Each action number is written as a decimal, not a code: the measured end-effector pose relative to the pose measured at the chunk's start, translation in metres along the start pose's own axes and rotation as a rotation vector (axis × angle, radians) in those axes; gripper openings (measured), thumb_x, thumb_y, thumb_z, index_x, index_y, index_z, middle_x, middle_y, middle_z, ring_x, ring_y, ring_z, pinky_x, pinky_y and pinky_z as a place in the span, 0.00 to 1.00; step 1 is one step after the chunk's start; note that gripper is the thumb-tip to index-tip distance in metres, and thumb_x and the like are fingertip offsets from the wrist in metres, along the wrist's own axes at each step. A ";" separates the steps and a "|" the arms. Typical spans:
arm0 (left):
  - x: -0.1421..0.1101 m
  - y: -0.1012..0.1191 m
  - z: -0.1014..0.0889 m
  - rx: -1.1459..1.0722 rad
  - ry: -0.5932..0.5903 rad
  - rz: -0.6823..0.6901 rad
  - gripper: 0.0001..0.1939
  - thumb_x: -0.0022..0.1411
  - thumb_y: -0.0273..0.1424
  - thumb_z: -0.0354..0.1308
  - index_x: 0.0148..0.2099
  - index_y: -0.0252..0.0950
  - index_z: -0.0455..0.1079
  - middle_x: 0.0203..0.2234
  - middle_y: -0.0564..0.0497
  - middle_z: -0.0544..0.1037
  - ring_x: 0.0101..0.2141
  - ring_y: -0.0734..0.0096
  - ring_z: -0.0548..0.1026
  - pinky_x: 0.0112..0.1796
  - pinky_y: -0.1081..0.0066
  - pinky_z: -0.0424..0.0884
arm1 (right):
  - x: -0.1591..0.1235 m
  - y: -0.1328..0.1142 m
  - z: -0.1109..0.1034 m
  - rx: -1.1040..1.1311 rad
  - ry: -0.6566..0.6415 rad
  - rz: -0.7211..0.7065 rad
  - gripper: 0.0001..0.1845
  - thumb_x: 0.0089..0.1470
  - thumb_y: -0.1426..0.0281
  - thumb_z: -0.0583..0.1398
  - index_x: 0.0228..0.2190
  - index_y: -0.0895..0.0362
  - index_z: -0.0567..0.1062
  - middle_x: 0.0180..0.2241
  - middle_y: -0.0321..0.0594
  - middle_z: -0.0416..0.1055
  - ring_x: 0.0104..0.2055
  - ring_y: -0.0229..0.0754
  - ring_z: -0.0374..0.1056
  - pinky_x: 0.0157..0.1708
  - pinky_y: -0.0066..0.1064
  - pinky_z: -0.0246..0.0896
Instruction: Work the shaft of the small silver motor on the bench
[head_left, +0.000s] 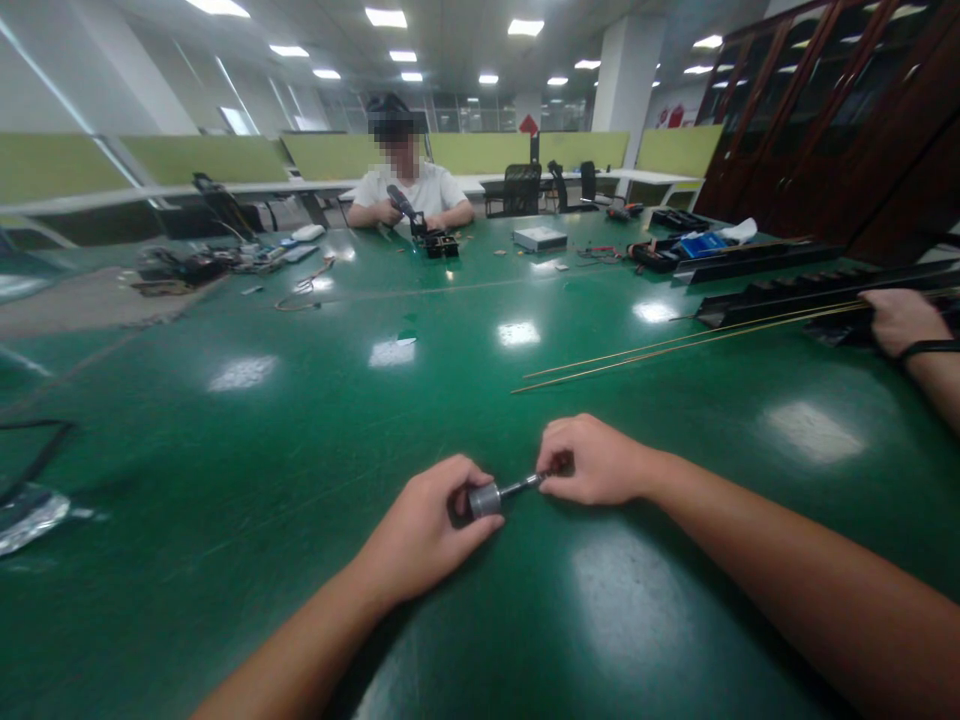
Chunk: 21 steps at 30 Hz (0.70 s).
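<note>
Just above the green table, my left hand (pixel 431 520) grips a short grey metal cylinder (pixel 485 501) between thumb and fingers. A thin shiny metal shaft (pixel 519 487) runs from the cylinder toward the right. At the shaft's far end my right hand (pixel 589 460) is closed on it in a pinch, and the fingertips hide that end. The cylinder and shaft lie in one line, tilted slightly up to the right. Whether they are one piece or two joined parts I cannot tell.
Two long thin brass-coloured rods (pixel 637 352) lie beyond my right hand. Another person's hand (pixel 907 322) rests by black metal channels (pixel 795 297) at right. Across the green table (pixel 315 400) a person (pixel 412 190) holds a tool over a black part. A silvery bag (pixel 30 515) lies left.
</note>
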<state>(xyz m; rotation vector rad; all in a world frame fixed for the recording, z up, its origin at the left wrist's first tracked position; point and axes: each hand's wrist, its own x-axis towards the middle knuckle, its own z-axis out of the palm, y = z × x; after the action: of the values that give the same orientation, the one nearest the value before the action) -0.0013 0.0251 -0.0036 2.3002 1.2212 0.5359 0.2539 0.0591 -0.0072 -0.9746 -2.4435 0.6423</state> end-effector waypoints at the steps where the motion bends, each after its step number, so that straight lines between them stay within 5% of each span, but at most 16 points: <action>1: 0.000 0.000 0.000 -0.006 -0.002 0.000 0.09 0.58 0.33 0.63 0.41 0.37 0.71 0.30 0.52 0.74 0.29 0.68 0.71 0.31 0.71 0.65 | 0.001 0.000 0.000 0.001 -0.002 -0.010 0.03 0.47 0.72 0.66 0.28 0.58 0.79 0.27 0.37 0.74 0.31 0.37 0.68 0.33 0.27 0.60; 11: 0.002 0.006 -0.001 -0.089 -0.011 0.063 0.09 0.62 0.33 0.61 0.45 0.37 0.73 0.36 0.50 0.77 0.36 0.66 0.74 0.38 0.69 0.68 | 0.006 -0.020 0.029 -0.004 0.104 -0.124 0.05 0.53 0.70 0.65 0.32 0.59 0.80 0.29 0.40 0.75 0.33 0.40 0.67 0.35 0.30 0.59; 21: 0.004 0.003 0.000 -0.083 -0.008 0.019 0.08 0.64 0.35 0.59 0.44 0.38 0.74 0.34 0.51 0.77 0.34 0.67 0.74 0.37 0.70 0.68 | 0.005 -0.017 0.030 0.006 0.127 -0.111 0.06 0.54 0.71 0.64 0.35 0.59 0.80 0.32 0.41 0.77 0.36 0.41 0.68 0.37 0.30 0.61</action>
<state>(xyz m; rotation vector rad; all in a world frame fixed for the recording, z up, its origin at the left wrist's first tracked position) 0.0029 0.0270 -0.0008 2.2450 1.1525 0.5729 0.2260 0.0441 -0.0207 -0.8443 -2.3634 0.5336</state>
